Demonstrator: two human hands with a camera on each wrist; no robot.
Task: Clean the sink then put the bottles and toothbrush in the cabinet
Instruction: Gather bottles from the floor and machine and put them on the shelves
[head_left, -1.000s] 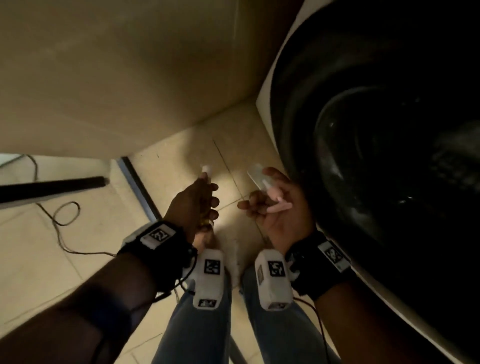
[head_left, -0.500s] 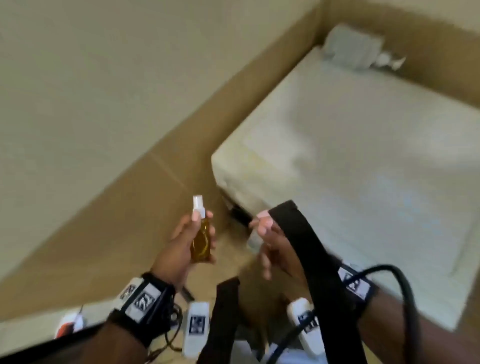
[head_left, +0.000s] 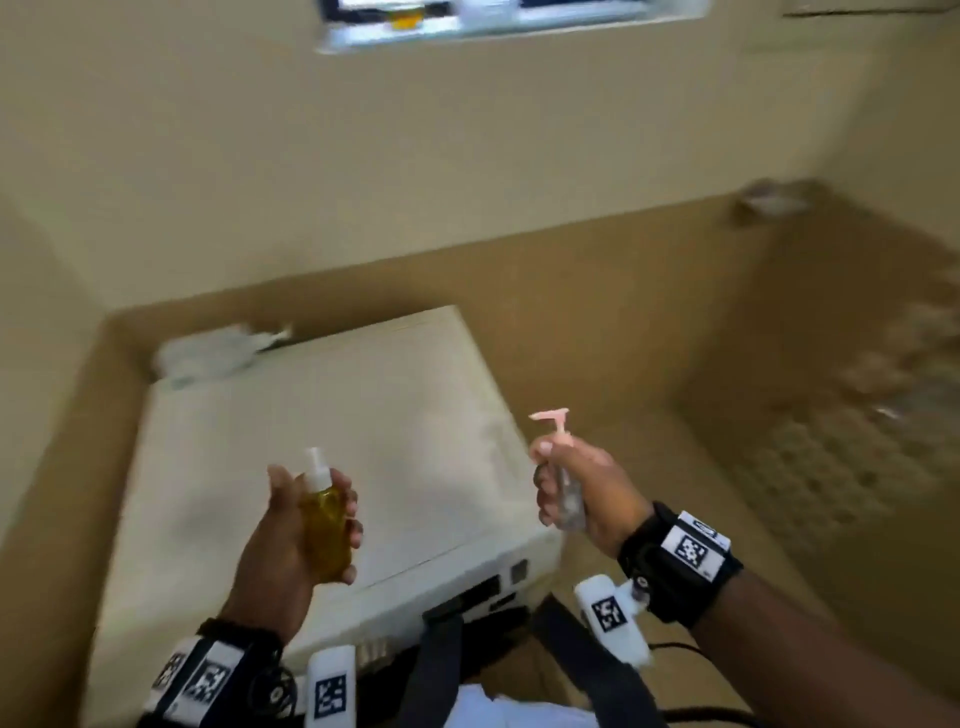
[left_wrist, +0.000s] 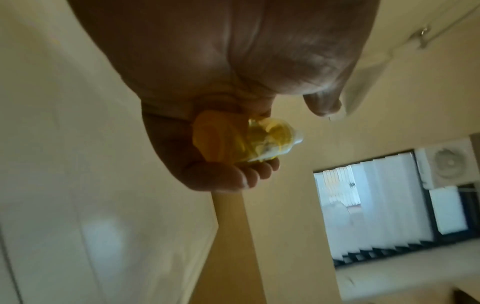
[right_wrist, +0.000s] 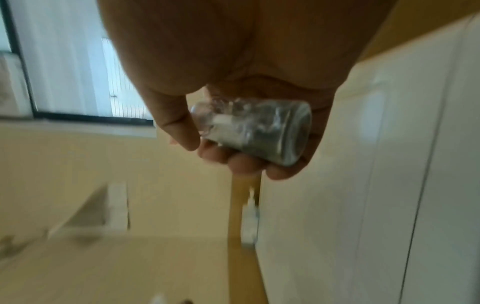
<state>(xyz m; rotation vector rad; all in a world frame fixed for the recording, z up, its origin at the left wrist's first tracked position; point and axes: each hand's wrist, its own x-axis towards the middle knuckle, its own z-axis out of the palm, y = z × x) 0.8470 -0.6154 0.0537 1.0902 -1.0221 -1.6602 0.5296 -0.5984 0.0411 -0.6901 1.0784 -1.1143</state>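
Note:
My left hand (head_left: 306, 519) grips a small amber spray bottle (head_left: 324, 519) with a white cap, held upright above a white appliance. In the left wrist view the amber bottle (left_wrist: 249, 142) lies in my curled fingers, seen from its base. My right hand (head_left: 576, 488) holds a clear pump bottle (head_left: 569, 499) with a pink pump head (head_left: 553, 418), also upright, over the appliance's right corner. In the right wrist view the clear bottle (right_wrist: 262, 131) shows its round base between thumb and fingers. No sink, cabinet or toothbrush is in view.
A white washing machine (head_left: 249, 467) fills the space below both hands, with a crumpled white cloth or bag (head_left: 208, 353) at its back left corner. Tan tiled walls enclose it. A window (head_left: 467, 15) sits high on the far wall. Black straps (head_left: 441, 670) hang near my chest.
The view has swung up from the floor and the machine's dark door to its top and the far wall. Both hands have risen and moved apart, each still holding its bottle.

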